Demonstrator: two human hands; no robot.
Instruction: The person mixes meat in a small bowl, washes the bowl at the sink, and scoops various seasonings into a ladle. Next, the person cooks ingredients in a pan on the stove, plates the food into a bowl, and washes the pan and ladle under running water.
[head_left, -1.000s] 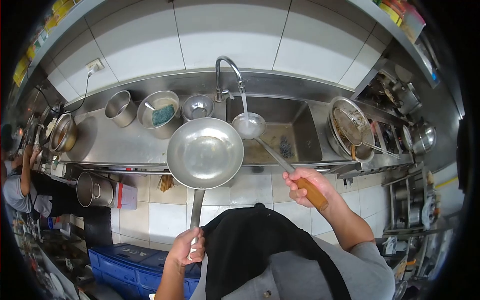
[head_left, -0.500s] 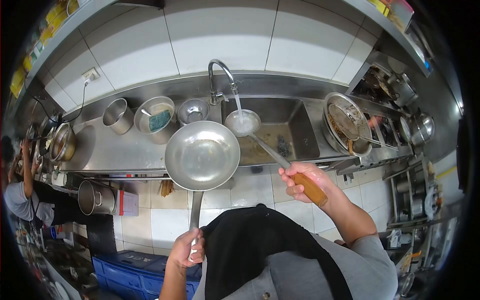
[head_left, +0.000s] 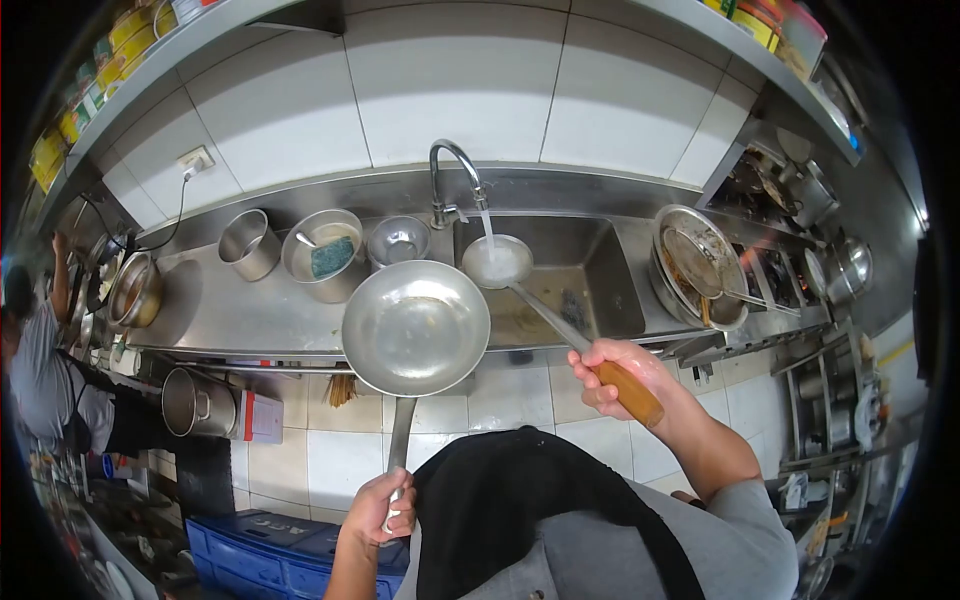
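My left hand (head_left: 385, 507) is closed round the handle of a metal frying pan (head_left: 416, 328), held level over the counter's front edge, left of the sink. Fingers of my right hand (head_left: 620, 378) wrap the wooden handle of a ladle (head_left: 497, 262). Water from the curved faucet (head_left: 462, 180) runs into the ladle's bowl, which is over the left part of the sink (head_left: 612, 290). Behind the pan stands a small metal bowl (head_left: 399, 241). A pot (head_left: 324, 290) beside it holds a green scouring pad (head_left: 332, 257) and a spoon.
An empty metal pot (head_left: 249, 244) and a wide bowl (head_left: 135, 290) stand on the left counter (head_left: 200, 335). Right of the sink sits a stack of strainers and bowls (head_left: 700, 265). Below are a large pot (head_left: 198, 403) and blue bin (head_left: 290, 550). Another person (head_left: 50, 370) stands far left.
The camera view has shifted slightly. Both hands keep their holds on the pan and the ladle, and water still runs into the ladle. The other person's arm at far left has moved.
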